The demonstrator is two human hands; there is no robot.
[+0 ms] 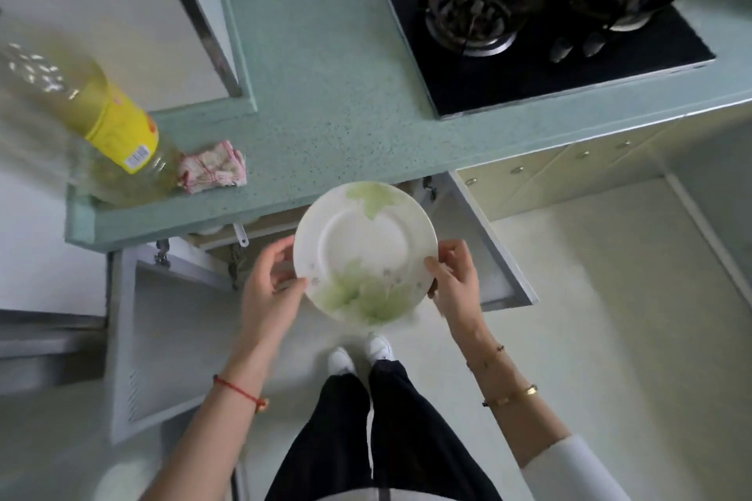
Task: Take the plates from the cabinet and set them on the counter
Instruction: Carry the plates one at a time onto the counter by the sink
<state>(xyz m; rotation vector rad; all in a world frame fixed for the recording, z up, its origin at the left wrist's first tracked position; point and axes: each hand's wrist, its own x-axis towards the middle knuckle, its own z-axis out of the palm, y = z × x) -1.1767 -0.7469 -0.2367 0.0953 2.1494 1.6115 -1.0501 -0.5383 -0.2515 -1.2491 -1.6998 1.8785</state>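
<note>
One plate [365,252], two hands, one bottle [101,126], one cloth [213,169], two burners.

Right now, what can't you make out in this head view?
- Cabinet interior: hidden under the counter edge and behind the plate; other plates can't be seen.
- Oil bottle: top blurred and cut off by the left edge.
- Plate underside: faces away; left hand and right hand fingers beneath it are hidden.

The scene is viewed from a single head-worn camera, aimed steeply downward, with the surface [325,94] ahead and the floor [590,338] seen close below.
</note>
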